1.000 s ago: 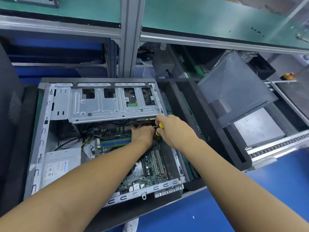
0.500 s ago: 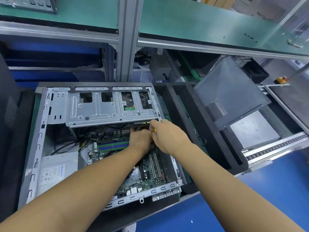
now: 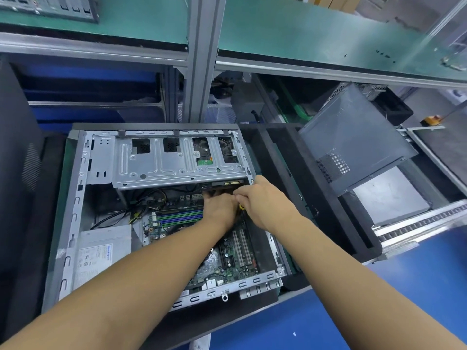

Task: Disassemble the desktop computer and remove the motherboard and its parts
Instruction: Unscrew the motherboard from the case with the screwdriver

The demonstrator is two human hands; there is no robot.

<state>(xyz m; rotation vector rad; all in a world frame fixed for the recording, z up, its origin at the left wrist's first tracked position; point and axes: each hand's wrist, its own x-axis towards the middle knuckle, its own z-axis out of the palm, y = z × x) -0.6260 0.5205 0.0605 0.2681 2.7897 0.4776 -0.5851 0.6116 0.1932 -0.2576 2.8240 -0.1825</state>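
Right hand: fingers are curled tight around a tool. Only a small yellow patch of its handle is seen under the knuckles; the tip is hidden.

Left hand: set close against the right, fingers bent down under the front lip of the drive cage. The fingertips are hidden there, so it cannot be told whether anything is gripped.

Both hands are placed at the far right corner of the motherboard, just below the cage edge.

Computer case is laid on its side, cover off, on a black pad. The motherboard is seated in the case floor; it is green and partly covered by both forearms. Memory slots, blue and green strips, are seen just left of the left hand. Long card slots are seen nearer the viewer, between the forearms. Power supply, a grey box with a white label, is fitted in the near left corner. The far part of the case is spanned by the cage, above the board.

Side panel, grey with a vent grid, is leaned tilted at the right, well apart from the case.
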